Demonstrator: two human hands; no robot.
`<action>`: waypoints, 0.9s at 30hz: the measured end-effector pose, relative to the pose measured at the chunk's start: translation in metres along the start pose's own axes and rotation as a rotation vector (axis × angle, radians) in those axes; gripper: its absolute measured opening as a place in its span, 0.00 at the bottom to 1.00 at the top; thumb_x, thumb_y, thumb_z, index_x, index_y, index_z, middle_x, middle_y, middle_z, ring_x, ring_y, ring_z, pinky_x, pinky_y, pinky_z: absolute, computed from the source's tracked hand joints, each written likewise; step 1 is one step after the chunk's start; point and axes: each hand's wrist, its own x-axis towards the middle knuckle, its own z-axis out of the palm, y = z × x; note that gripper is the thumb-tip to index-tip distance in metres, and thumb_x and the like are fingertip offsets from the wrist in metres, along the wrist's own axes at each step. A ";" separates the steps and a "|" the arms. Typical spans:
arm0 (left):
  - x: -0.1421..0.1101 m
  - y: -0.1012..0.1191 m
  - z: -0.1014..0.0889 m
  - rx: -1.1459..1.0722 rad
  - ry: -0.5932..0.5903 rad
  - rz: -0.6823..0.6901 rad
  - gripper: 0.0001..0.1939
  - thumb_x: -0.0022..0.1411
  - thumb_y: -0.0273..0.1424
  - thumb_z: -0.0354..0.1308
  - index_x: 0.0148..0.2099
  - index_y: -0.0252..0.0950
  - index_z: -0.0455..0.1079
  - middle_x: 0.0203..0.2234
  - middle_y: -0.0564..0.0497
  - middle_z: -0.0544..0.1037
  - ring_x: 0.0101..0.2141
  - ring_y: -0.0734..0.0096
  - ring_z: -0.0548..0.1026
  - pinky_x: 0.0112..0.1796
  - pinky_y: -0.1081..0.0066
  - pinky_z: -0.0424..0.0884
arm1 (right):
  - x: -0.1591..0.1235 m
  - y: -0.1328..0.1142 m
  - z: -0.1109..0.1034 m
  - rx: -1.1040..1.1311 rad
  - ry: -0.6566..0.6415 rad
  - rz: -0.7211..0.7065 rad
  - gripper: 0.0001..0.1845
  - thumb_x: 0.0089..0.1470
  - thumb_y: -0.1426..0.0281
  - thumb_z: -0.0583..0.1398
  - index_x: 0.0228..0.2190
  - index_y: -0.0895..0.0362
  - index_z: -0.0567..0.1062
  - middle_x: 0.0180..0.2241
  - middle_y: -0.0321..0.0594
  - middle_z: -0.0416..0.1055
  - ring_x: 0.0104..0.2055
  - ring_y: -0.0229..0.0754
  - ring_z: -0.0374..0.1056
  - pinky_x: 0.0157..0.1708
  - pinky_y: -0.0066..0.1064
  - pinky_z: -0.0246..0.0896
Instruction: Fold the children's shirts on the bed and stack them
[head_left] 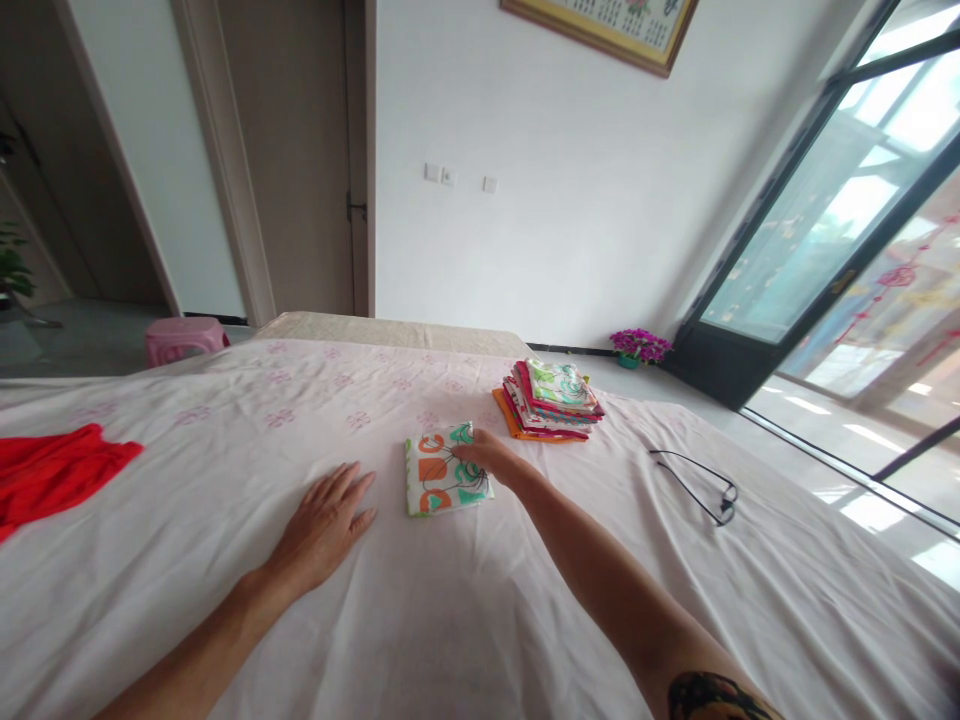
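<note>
A folded cloth point(442, 475), white with orange and green patterns, lies on the pale pink bedsheet point(420, 620) in front of me. My right hand point(485, 453) grips its right edge, thumb on top and the other fingers mostly hidden. To the left of the cloth, apart from it, my left hand point(330, 520) rests flat on the sheet with fingers stretched out and nothing in it. Beyond my right hand stands a stack of folded cloths point(555, 400), red, orange and patterned, with a similar white-and-green one on top.
Black-framed glasses point(705, 485) lie on the sheet at the right. A red cloth point(60, 475) is spread at the left edge. Past the bed are a pink stool point(184, 338), a pot of purple flowers point(640, 346) and a glass door point(795, 250).
</note>
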 end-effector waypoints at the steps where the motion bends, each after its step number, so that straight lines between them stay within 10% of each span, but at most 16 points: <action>1: 0.000 0.000 0.000 -0.002 -0.002 0.000 0.27 0.68 0.42 0.46 0.63 0.37 0.65 0.64 0.41 0.64 0.64 0.56 0.61 0.62 0.56 0.57 | -0.002 0.000 0.001 0.042 -0.016 0.007 0.07 0.43 0.69 0.66 0.25 0.60 0.77 0.23 0.38 0.75 0.29 0.42 0.72 0.32 0.30 0.68; 18: 0.000 -0.004 0.007 0.014 0.040 0.033 0.26 0.67 0.43 0.47 0.63 0.38 0.66 0.63 0.42 0.66 0.62 0.55 0.63 0.61 0.54 0.60 | -0.006 0.000 0.003 0.285 -0.034 -0.011 0.10 0.47 0.69 0.64 0.32 0.62 0.78 0.29 0.42 0.79 0.32 0.43 0.76 0.36 0.33 0.71; 27: -0.003 -0.016 0.026 0.047 0.081 0.062 0.28 0.66 0.45 0.47 0.63 0.40 0.65 0.63 0.45 0.66 0.62 0.55 0.64 0.61 0.54 0.61 | -0.012 -0.080 -0.130 0.278 0.178 -0.123 0.09 0.53 0.67 0.64 0.34 0.61 0.76 0.29 0.45 0.79 0.30 0.45 0.76 0.34 0.35 0.74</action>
